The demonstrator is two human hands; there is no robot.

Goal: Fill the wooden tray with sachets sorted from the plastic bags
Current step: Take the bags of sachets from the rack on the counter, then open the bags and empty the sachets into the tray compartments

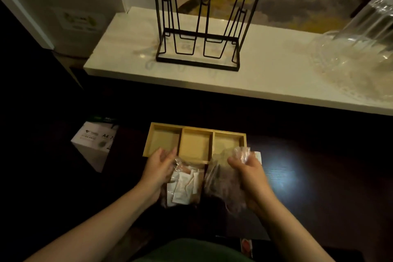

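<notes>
Head view showed the wooden tray point(194, 141) lying at frame centre on the dark bench point(319, 176), its three compartments bare. Just below it, the left hand point(158, 167) gripped a clear plastic bag point(184, 184) of white sachets point(182, 187), fingers curled at its top. The right hand point(248, 171) pinched the crumpled neck of a second bag point(223, 183) holding darker contents. A wire rack point(202, 27) stood on the white counter point(265, 74) in the upper centre.

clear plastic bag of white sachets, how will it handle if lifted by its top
The clear plastic bag of white paper sachets probably sags: its film is crumpled. The loose sachets would likely slide toward the bottom. It seems light; the left hand alone rests on it.
</notes>
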